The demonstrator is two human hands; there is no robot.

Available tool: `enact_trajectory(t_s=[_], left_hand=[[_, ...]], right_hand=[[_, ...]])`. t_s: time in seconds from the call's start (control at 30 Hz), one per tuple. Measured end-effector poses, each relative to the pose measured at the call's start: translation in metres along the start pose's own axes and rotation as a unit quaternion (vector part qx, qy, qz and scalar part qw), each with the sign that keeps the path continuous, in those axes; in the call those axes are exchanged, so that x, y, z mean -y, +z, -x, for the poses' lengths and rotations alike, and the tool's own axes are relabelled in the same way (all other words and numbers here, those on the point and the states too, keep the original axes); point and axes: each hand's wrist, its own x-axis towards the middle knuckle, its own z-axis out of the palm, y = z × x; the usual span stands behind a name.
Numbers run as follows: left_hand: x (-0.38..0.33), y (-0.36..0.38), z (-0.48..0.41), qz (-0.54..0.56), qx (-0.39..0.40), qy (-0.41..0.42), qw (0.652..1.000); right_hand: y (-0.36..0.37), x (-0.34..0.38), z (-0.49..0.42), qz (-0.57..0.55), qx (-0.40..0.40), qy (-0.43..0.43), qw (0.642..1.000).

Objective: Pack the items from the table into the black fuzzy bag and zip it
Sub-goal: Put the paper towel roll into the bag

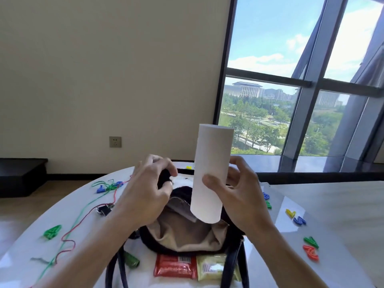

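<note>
Smooth white matte cylinder [211, 173] is hanging nearly upright over the open black fuzzy bag [164, 247].
The right hand [243, 196] is gripping its lower half, thumb in front, fingers curled behind, its base just above the beige cloth lining [182, 231]; the left hand [145, 192] is pinching the bag's plush far rim.

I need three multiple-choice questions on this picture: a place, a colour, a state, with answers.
1. Where is the white cylinder? A) lying on the floor B) above the mouth of the black fuzzy bag C) on the windowsill
2. What colour is the lining? A) beige B) blue C) pink
3. How is the zip? A) fully shut B) open C) torn off
Answers: 1 B, the right hand holds it over the opening; 2 A, beige cloth shows inside; 3 B, the left hand holds the mouth wide.
</note>
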Motion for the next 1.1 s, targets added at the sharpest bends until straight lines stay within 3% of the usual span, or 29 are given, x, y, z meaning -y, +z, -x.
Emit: enact_trajectory(t_s=[0.07, 0.13, 0.27, 0.4, 0.63, 0.83, 0.97, 1.1], left_hand=[[0.014, 0.001, 0.004, -0.127, 0.073, 0.008, 0.989], [0.023, 0.006, 0.008, -0.174, 0.134, -0.008, 0.976], [0.033, 0.016, 0.011, -0.247, 0.147, -0.015, 0.958], [0.042, 0.021, 0.013, -0.236, 0.15, -0.013, 0.96], [0.045, 0.024, 0.005, -0.08, 0.065, 0.044, 0.994], [0.033, 0.019, -0.002, -0.01, 0.033, 0.089, 0.995], [0.026, 0.018, -0.005, 0.012, 0.017, 0.089, 0.996], [0.026, 0.019, -0.009, 0.008, 0.014, 0.083, 0.996]], right_hand=[[-0.004, -0.004, -0.001, -0.023, -0.001, 0.015, 1.0], [-0.004, -0.006, 0.001, -0.051, 0.003, 0.028, 0.998], [0.0, -0.005, 0.005, -0.083, 0.011, 0.027, 0.996], [0.005, -0.006, 0.01, -0.091, 0.032, -0.003, 0.995], [0.011, -0.013, 0.018, -0.109, 0.063, -0.062, 0.99], [0.018, -0.041, 0.024, -0.019, 0.065, -0.104, 0.992], [0.02, -0.057, 0.02, 0.098, 0.054, -0.129, 0.985], [0.025, -0.061, 0.01, 0.263, 0.083, -0.217, 0.936]])
